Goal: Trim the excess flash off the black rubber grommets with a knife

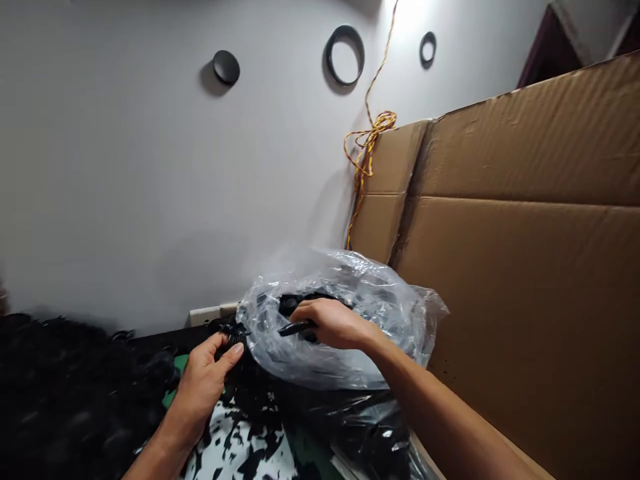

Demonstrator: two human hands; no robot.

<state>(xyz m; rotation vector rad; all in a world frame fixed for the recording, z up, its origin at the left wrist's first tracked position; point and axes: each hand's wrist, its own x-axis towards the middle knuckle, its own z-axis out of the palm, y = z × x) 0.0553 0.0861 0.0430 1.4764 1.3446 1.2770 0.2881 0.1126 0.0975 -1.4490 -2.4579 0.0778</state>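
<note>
My left hand point(205, 380) pinches a small ribbed black piece point(233, 335) between thumb and fingers, at the edge of a transparent plastic bag point(395, 320). My right hand point(333, 323) lies over the bag's middle, its fingers closed on a black bar-shaped piece point(295, 328). More black items point(300, 303) sit in the bag, partly hidden by the film and my right hand. A heap of dark, curly-looking material point(65, 393) lies to the left of my left hand. I cannot tell exactly what it is.
Large cardboard sheets point(520, 267) lean along the right side. A black plastic sheet point(360, 427) and a black-and-white patterned cloth point(240, 443) lie below my hands. Behind stands a grey wall point(150, 187) with round black fittings and a hanging orange-yellow twisted cord point(367, 157).
</note>
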